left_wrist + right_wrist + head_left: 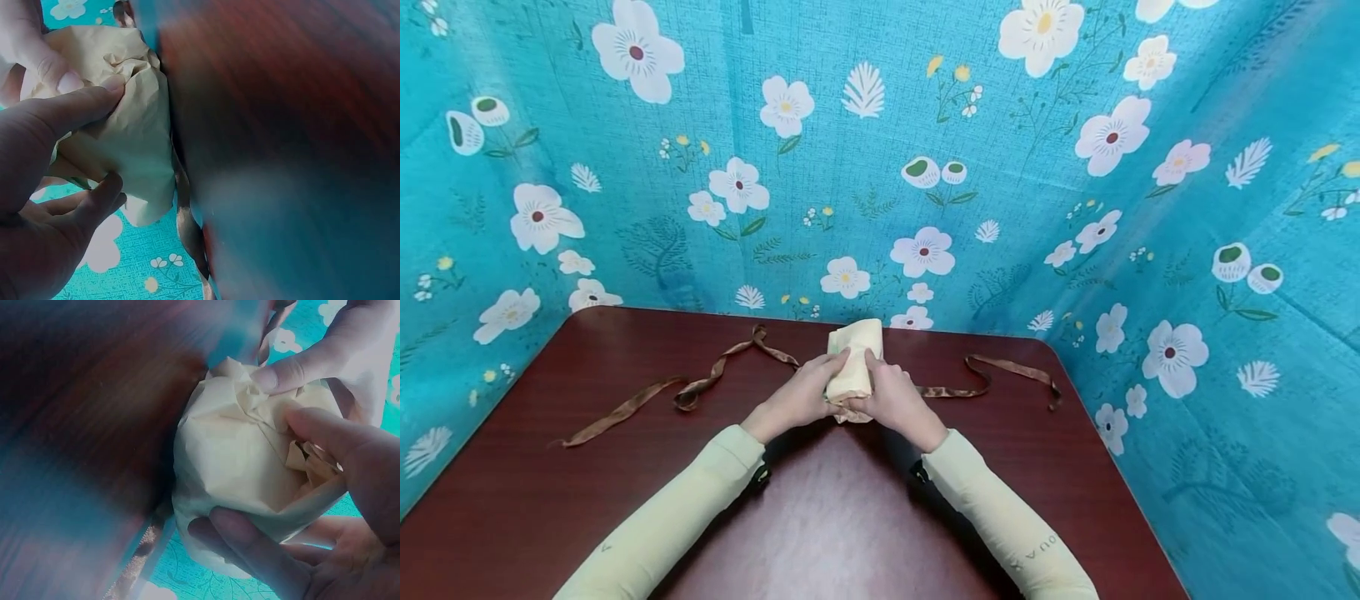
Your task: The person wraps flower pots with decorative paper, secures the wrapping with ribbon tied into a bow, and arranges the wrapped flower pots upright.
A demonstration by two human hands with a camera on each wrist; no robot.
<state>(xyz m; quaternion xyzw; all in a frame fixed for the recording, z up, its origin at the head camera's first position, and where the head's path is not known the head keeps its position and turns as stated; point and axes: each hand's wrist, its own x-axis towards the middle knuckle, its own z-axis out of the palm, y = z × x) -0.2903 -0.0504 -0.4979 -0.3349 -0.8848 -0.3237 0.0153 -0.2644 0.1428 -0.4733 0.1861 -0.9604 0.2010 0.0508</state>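
Observation:
A package wrapped in cream paper [856,354] is held at the table's far middle. My left hand [801,396] grips its left side, thumb on top and fingers curled underneath. From the right, my right hand [901,404] grips it the same way. Close up in the left wrist view, the paper package [144,131] shows crumpled, gathered folds under the thumbs. The right wrist view shows the same bunched folds on the wrapped package [219,456]; whatever is inside is hidden. A brown ribbon [718,371] runs out on both sides of the package, its middle hidden behind the hands.
The dark red-brown table [842,517] reflects light at its near middle. Its far edge meets a turquoise flowered cloth [865,183] hanging behind and along both sides. The ribbon's right end [1015,367] curls near the table's far right corner.

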